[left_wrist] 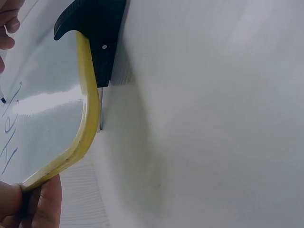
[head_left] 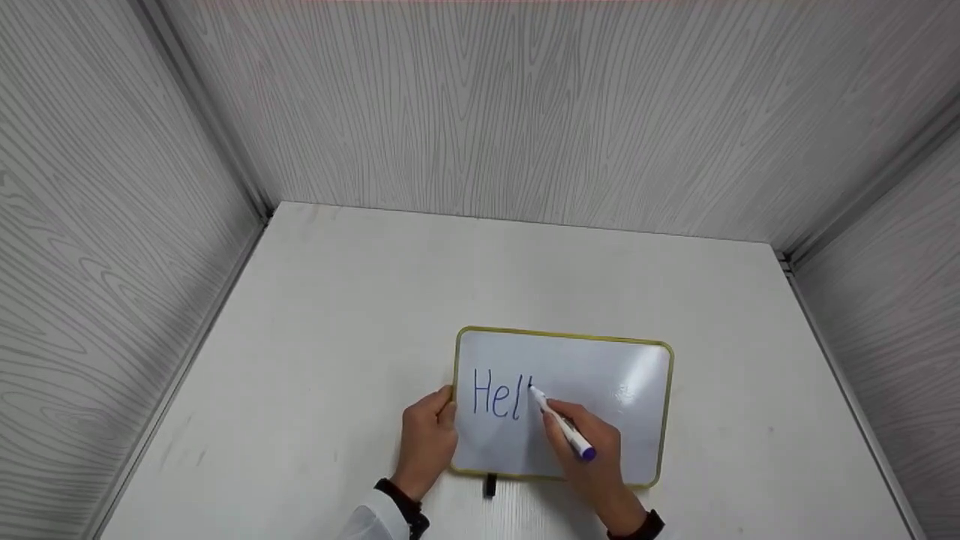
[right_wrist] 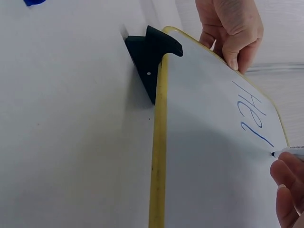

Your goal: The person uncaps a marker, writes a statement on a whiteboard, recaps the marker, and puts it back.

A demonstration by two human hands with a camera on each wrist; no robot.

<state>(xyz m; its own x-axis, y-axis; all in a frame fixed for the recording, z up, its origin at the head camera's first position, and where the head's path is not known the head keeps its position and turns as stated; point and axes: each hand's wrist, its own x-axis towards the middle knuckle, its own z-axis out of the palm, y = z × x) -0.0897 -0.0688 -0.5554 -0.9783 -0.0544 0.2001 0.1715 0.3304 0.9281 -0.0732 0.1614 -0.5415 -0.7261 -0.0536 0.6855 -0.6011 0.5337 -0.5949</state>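
Note:
A small whiteboard [head_left: 585, 367] with a yellow frame bears the blue handwriting "Hel" [head_left: 495, 397] and a short stroke after it. My left hand [head_left: 427, 439] grips the board's left edge, thumb on the front and fingers behind, as the left wrist view shows of this hand [left_wrist: 47, 202]. Between the thumb and fingers of my right hand [head_left: 596, 454] is a white marker [head_left: 564, 427] with a blue end, its dark tip at the new stroke. In the right wrist view, the marker [right_wrist: 293, 151] shows only partly. A black stand [right_wrist: 147, 59] hooks over the board's lower edge.
The board is propped above a white tabletop [head_left: 360, 300]. Grey wood-grain panels [head_left: 480, 112] enclose the table at the back and both sides. A small blue object [right_wrist: 34, 2] lies at the top left corner of the right wrist view, partly cut off.

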